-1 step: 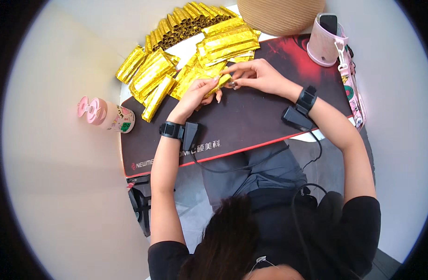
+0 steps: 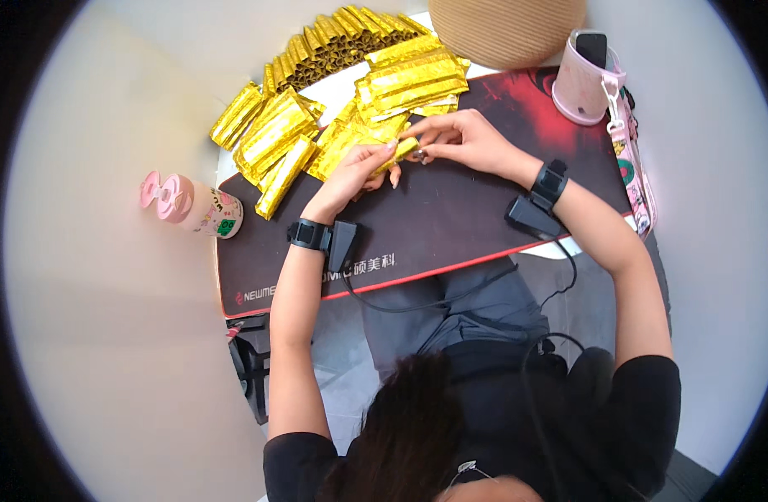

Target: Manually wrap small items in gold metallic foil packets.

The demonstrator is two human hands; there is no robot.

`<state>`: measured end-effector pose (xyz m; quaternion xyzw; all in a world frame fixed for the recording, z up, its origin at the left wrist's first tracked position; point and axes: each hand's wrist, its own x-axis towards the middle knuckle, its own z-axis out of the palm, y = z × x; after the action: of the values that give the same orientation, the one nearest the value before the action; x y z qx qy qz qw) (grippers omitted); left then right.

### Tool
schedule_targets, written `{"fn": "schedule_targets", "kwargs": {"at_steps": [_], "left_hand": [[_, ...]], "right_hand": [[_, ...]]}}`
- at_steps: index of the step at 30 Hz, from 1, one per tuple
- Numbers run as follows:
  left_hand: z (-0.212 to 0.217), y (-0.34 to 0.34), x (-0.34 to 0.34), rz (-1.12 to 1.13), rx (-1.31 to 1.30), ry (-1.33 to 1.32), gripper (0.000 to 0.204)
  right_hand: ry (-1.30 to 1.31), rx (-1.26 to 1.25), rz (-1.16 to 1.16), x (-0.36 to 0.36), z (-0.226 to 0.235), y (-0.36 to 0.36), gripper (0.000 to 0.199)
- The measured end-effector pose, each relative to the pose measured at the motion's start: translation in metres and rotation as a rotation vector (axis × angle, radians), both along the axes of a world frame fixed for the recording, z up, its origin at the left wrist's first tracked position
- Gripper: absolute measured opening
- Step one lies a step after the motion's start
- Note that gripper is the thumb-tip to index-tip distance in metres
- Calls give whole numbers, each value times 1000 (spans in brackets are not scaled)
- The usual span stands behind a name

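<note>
- The left hand [image 2: 360,171] and the right hand [image 2: 459,138] meet over the dark desk mat [image 2: 451,226]; the fingers of both pinch one small gold foil piece [image 2: 405,151] between them.
- Behind it, many gold foil bars [image 2: 271,134] lie stacked or in rows on the table [image 2: 342,84]; these look finished.
- Looser gold sheets [image 2: 413,79] just beyond the hands seem left to work.
- A pink bottle [image 2: 192,205] stands well apart, at the left.

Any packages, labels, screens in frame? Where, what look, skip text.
Flat gold foil packets: heaps at the mat's far left, long, shiny.
Gold foil piece: pinched between left hand and right hand.
Dark desk mat: white print at near edge.
Pink bottle: left, lying, patterned label.
</note>
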<state>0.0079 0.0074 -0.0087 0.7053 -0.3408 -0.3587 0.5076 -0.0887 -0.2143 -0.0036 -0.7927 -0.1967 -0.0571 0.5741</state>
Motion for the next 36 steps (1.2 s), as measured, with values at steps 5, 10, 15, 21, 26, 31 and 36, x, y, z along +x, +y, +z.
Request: {"fn": "schedule_targets", "kwargs": {"at_steps": [5, 10, 15, 21, 26, 31, 36], "left_hand": [[9, -4, -5, -47, 21, 55, 39], [11, -4, -2, 49, -114, 50, 34], [-1, 6, 4, 171, -279, 88, 34], [-11, 5, 17, 341, -394, 199, 37], [-15, 5, 23, 318, -431, 199, 36], [-16, -2, 19, 275, -407, 206, 34], [-23, -6, 18, 266, -405, 169, 33]], "right_hand": [[-6, -61, -77, -2, 2, -2, 25], [7, -91, -157, 1, 1, -9, 25], [-54, -46, -223, 1, 8, -10, 25], [-189, 60, -421, 31, 38, -19, 22], [-366, -95, -606, 110, 79, -9, 22], [-359, -368, -1010, 183, 81, 10, 25], [-155, -576, -763, 228, 57, 3, 64]]}}
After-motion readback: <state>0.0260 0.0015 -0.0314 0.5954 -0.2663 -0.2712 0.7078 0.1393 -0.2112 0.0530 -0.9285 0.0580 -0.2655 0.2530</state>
